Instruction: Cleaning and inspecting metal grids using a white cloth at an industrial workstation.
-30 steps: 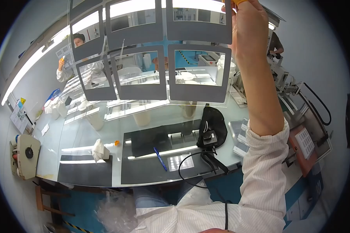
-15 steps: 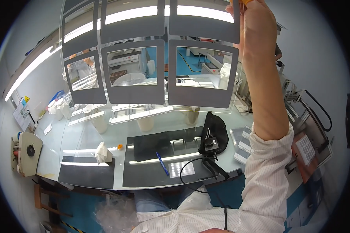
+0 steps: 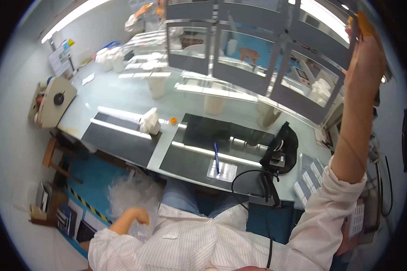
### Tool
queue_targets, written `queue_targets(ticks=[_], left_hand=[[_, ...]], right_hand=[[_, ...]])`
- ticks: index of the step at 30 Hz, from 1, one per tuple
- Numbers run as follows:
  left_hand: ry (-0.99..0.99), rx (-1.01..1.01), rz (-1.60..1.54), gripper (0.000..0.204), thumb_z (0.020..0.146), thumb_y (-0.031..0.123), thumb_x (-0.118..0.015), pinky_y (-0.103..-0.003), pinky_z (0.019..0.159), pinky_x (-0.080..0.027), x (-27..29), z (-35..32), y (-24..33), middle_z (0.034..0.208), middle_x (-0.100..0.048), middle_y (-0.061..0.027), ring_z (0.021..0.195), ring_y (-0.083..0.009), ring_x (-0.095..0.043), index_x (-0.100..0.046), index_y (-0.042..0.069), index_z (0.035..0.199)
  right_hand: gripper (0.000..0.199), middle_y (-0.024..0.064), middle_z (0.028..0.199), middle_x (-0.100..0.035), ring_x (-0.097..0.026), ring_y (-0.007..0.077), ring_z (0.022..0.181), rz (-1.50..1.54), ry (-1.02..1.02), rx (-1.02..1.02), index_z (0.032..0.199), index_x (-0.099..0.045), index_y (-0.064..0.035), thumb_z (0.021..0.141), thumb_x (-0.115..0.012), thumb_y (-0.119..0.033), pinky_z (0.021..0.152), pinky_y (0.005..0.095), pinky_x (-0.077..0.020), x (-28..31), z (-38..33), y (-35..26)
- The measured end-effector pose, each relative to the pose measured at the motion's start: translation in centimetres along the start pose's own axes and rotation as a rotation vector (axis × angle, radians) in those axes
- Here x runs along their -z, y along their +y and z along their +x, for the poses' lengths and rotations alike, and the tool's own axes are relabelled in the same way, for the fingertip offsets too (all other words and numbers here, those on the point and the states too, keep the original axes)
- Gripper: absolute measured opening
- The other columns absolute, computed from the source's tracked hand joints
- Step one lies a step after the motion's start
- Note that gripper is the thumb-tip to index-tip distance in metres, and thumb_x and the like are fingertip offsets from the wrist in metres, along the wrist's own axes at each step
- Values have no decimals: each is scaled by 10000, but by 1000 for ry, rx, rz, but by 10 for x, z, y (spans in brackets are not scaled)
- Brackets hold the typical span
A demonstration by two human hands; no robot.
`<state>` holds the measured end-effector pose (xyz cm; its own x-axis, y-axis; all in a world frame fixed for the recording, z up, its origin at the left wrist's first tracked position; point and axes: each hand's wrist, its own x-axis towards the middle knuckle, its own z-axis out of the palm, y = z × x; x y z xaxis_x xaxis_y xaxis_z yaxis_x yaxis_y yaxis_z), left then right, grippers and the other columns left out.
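Beyond and above the pen (image 3: pixel 217 158): one see-through grey-framed sheet (image 3: pixel 248 19), held up in the air, its bottom edge sloping down toward the right and its top running out of view.
Right hand: raised high on the far right side of the pen, clamped on the sheet's right edge (image 3: pixel 367 52), with orange covers on the fingers.
Left hand: low, left of the pen and nearer the body (image 3: pixel 133 216) — well apart from the other hand and from the sheet. It overlaps a crumpled plastic bag (image 3: pixel 133 192) in view; whether it grips or touches that bag cannot be told.
Around the pen: a spotted sheet (image 3: pixel 226 172) lies partly under it, on a dark mat (image 3: pixel 178 156). A black pouch (image 3: pixel 290 140) is to its right, and a black cable (image 3: pixel 253 171) curves between them.
Left of the pen: an orange cap (image 3: pixel 173 121), a white cloth bundle (image 3: pixel 150 122) and, farther off, a cream machine (image 3: pixel 54 101).
Well beyond the pen, to the left: another person's hand (image 3: pixel 144 10), also with orange on the fingers.
Progress: judged from the pose, the handling is midway — the lift is done, with the sheet up off the table (image 3: pixel 117 88) and held by one hand. Setting it down is not done; whether anything else is left, the view does not tell.
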<state>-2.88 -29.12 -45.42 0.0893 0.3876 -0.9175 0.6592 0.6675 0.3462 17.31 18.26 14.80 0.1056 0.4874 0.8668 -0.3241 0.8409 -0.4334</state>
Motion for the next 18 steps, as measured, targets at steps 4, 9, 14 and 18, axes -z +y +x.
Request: queue_targets(ticks=[4, 9, 14, 18], left_hand=[[929, -225, 56, 143, 690, 154, -612, -369, 611, -470, 117, -113, 85, 744, -631, -163, 670, -279, -612, -639, 38, 768], [1696, -275, -273, 132, 763, 115, -554, -418, 683, -448, 227, -158, 125, 813, -577, -194, 771, -377, -556, -588, 18, 845], [1960, -82, 50, 197, 769, 148, -574, -418, 745, -459, 337, -140, 118, 889, -596, -169, 810, -349, -574, -610, 13, 907], [1634, 209, 2, 248, 760, 176, -583, -415, 782, -462, 387, -129, 120, 950, -617, -162, 843, -327, -590, -630, 11, 939]], right_hand=[[293, 111, 1039, -593, -558, 165, 1019, -89, -26, -19, 1123, -537, 9, 912, -407, -147, 973, 276, -357, -6, -9, -8], [296, 110, 1058, -576, -527, 166, 1064, 55, -70, 12, 1123, -546, 36, 883, -475, -122, 1033, 280, -307, -26, -27, 4], [307, 122, 1056, -573, -542, 165, 1038, -24, -58, 1, 1140, -541, 29, 878, -453, -104, 1022, 287, -329, -24, -33, -3], [343, 104, 958, -604, -569, 144, 978, -84, -82, 63, 1153, -521, -14, 870, -378, -146, 977, 256, -368, -21, -36, -9]])
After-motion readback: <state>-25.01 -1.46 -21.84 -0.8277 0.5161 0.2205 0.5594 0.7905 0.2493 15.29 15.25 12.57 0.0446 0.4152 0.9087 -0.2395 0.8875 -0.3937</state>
